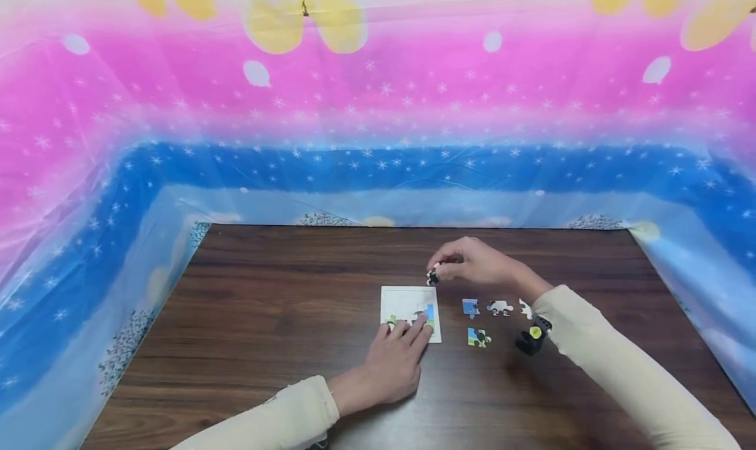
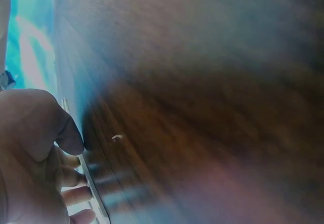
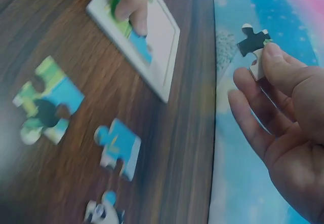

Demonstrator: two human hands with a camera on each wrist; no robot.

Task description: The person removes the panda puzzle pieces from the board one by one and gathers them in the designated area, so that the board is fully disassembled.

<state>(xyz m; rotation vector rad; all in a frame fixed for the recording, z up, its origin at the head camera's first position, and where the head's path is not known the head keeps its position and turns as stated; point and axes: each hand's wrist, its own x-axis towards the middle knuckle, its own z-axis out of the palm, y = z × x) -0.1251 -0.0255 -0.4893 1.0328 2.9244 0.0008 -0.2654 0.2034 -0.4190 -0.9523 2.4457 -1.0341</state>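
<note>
My right hand is raised above the table and pinches a black-and-white jigsaw piece between thumb and fingers. That piece shows a black patch and a touch of green in the right wrist view. Just below it lies a white-rimmed puzzle tray, with green and blue pieces fitted along its lower and right parts. The fingers of my left hand rest on the tray's lower part and hide some of the pieces. In the left wrist view, the left hand touches the tray's edge.
To the tray's right lie a blue piece, a white-and-black piece and a green-and-blue piece. Another white piece is partly covered by the right wrist. Patterned cloth surrounds the brown wooden table.
</note>
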